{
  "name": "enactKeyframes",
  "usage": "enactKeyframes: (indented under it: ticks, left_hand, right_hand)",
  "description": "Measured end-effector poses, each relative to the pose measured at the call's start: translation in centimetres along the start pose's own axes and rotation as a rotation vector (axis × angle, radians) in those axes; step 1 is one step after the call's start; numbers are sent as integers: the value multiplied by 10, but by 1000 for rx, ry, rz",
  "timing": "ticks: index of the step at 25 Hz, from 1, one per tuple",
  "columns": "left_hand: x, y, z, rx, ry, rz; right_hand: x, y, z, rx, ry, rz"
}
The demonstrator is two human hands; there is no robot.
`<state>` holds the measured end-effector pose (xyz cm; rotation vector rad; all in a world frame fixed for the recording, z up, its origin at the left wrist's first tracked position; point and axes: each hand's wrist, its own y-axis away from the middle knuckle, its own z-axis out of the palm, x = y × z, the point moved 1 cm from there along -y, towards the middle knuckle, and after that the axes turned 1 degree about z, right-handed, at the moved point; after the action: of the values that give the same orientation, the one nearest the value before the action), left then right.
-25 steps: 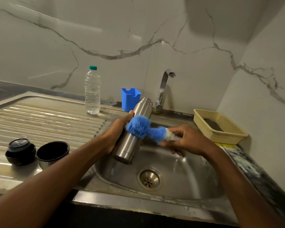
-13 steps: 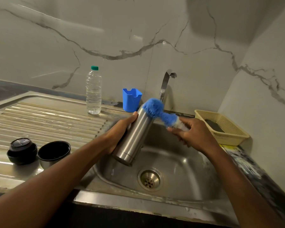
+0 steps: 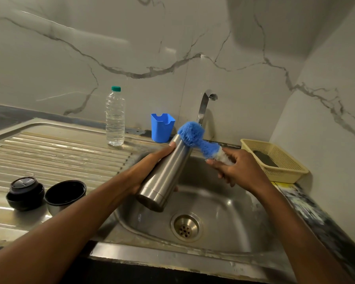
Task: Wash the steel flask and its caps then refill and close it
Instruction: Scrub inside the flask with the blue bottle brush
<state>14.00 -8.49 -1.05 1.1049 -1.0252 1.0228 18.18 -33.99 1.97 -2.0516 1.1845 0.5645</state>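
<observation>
Flask (image 3: 166,173) tilted over sink (image 3: 223,203); brush (image 3: 195,136) at its mouth; two caps (image 3: 47,193) on drainboard (image 3: 59,156) left

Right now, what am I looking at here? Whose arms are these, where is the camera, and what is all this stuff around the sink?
No machine here: a person wears a camera on the head, looking down at their own hands. The left hand grips a steel flask, tilted over the sink. The right hand holds a blue bottle brush whose head is at the flask's mouth. On the ribbed draining board sit two dark caps and a water bottle. Behind are a blue cup, the tap and a yellow basket.
</observation>
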Motion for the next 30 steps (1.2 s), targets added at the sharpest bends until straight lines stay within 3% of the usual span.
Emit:
enactKeyframes:
  ticks: [4,9,13,18,22,26,27,30]
  left_hand:
    - [1,1,-2,-36,54,26]
    - [1,4,-2,-48,18,26]
    - [-2,-1,-6,2,55,73]
    - [-6,-4,-7,26,39,46]
    - [-9,-6,-6,45,-14,24]
    - [-6,-4,-5,49,-1,45]
    - [-6,-4,-5,43,-1,39]
    - [-7,-3,-4,51,-12,17]
  right_hand:
    - [-3,4,-3,-185,-88,-6]
    - [-5,1,-2,32,-7,0]
    - [-11,6,2,-216,-30,2]
    - [-9,4,-2,4,84,-29]
    - [-11,7,-1,-240,27,16]
    - [-8,4,-5,39,118,-24]
    - [-8,4,-6,36,102,-23]
    - [-12,8,-2,-205,16,-4]
